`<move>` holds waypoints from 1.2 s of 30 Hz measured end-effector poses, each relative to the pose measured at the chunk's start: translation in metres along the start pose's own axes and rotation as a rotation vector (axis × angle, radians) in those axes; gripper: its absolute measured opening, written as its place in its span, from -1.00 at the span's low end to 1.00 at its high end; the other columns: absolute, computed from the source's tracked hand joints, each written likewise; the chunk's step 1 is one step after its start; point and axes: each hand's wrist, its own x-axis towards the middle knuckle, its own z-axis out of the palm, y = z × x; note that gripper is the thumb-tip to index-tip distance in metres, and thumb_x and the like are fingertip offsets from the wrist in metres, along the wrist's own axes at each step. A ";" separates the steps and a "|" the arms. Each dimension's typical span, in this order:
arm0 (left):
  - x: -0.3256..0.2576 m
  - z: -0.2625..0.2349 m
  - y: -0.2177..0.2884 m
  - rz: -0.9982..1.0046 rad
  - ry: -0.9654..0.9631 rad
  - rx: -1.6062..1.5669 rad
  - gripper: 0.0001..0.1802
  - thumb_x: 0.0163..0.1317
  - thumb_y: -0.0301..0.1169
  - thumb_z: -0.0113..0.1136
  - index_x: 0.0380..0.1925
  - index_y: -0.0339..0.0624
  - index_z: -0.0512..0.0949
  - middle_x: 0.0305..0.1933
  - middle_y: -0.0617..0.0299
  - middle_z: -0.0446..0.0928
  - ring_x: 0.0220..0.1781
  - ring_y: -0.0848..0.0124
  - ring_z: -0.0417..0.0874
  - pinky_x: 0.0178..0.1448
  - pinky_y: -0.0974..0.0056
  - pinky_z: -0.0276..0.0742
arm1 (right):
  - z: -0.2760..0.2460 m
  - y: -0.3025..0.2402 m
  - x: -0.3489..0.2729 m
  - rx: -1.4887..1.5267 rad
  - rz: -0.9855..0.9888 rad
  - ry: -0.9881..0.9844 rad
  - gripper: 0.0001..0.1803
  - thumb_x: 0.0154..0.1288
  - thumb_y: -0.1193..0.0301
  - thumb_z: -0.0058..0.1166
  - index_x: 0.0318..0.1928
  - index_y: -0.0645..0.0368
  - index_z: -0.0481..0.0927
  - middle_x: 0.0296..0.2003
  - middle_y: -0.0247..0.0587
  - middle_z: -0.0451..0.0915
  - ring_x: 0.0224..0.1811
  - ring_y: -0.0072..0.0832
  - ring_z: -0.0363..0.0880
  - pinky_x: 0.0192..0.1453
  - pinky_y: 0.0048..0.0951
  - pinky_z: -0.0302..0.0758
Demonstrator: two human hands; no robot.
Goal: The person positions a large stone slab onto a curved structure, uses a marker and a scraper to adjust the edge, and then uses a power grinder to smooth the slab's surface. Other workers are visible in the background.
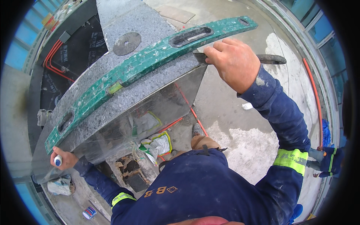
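Note:
A long green spirit level [142, 63], spotted with dust, lies across the speckled grey stone slab [129, 95]. My left hand [64, 158] is closed at its near left end, around a white marker-like stick [57, 160] with a dark blue end. Beyond the level's other end, my right hand [235, 64] grips a flat-bladed scraper. Its dark handle [272, 59] sticks out to the right, and its blade [200, 58] touches or nearly touches the slab edge. A round cutting disc [127, 43] rests flat on the stone behind the level.
Below the slab hangs a smooth grey front panel [165, 97]. Orange pipes [195, 118] and a white-green sack [159, 145] are on the floor near my feet. A small can [89, 212] stands at lower left. Another person [327, 162] is at the far right, near a long orange pipe [314, 93].

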 end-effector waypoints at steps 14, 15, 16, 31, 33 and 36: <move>-0.002 -0.002 0.000 -0.015 0.050 -0.003 -0.74 0.01 -0.33 0.47 -0.50 -0.24 0.57 -0.52 0.17 0.56 -0.43 0.29 0.58 -0.32 0.20 0.50 | -0.013 -0.038 -0.029 -0.044 0.284 0.326 -0.90 0.15 0.45 0.17 -0.33 0.16 0.56 -0.46 -0.22 0.53 -0.36 -0.32 0.56 -0.28 -0.30 0.49; -0.003 -0.002 0.001 -0.025 0.055 0.004 -0.74 0.01 -0.33 0.46 -0.50 -0.25 0.58 -0.52 0.17 0.56 -0.43 0.29 0.58 -0.32 0.20 0.50 | -0.003 -0.035 -0.040 0.108 0.346 0.412 -0.84 0.19 0.45 0.23 -0.22 0.18 0.58 -0.51 -0.19 0.53 -0.47 -0.34 0.54 -0.39 -0.36 0.45; -0.005 0.001 0.002 -0.038 0.041 0.001 -0.74 0.02 -0.33 0.46 -0.51 -0.25 0.57 -0.51 0.17 0.56 -0.43 0.29 0.57 -0.33 0.21 0.50 | 0.003 -0.035 -0.052 0.277 0.523 0.376 -0.80 0.19 0.46 0.23 -0.17 0.19 0.57 -0.53 -0.21 0.52 -0.51 -0.39 0.52 -0.41 -0.39 0.43; -0.065 0.016 0.287 0.331 -0.970 -0.962 -0.77 0.08 -0.55 0.30 -0.25 -0.23 0.51 -0.29 0.09 0.55 -0.30 0.31 0.54 -0.22 0.23 0.46 | 0.158 -0.140 -0.219 2.470 1.688 0.200 -0.65 0.47 0.21 -0.06 0.12 0.12 0.34 -0.12 -0.14 0.54 -0.35 -0.44 0.50 -0.33 -0.45 0.48; -0.085 0.018 0.323 0.526 -1.195 -1.045 -0.71 -0.07 -0.55 0.38 -0.31 -0.19 0.52 -0.26 0.11 0.58 -0.33 0.21 0.57 -0.26 0.19 0.47 | 0.157 -0.143 -0.226 2.503 1.616 0.116 -0.61 0.47 0.22 -0.06 0.16 0.16 0.33 -0.06 -0.11 0.54 -0.33 -0.40 0.54 -0.31 -0.42 0.52; -0.129 0.010 0.353 0.558 -1.506 -1.170 -0.71 -0.04 -0.44 0.40 -0.31 -0.15 0.51 -0.23 0.17 0.55 -0.32 0.20 0.54 -0.22 0.17 0.43 | 0.140 -0.124 -0.232 2.583 1.658 0.045 -0.57 0.45 0.27 -0.05 0.19 0.24 0.30 0.03 -0.07 0.54 -0.27 -0.35 0.59 -0.29 -0.35 0.58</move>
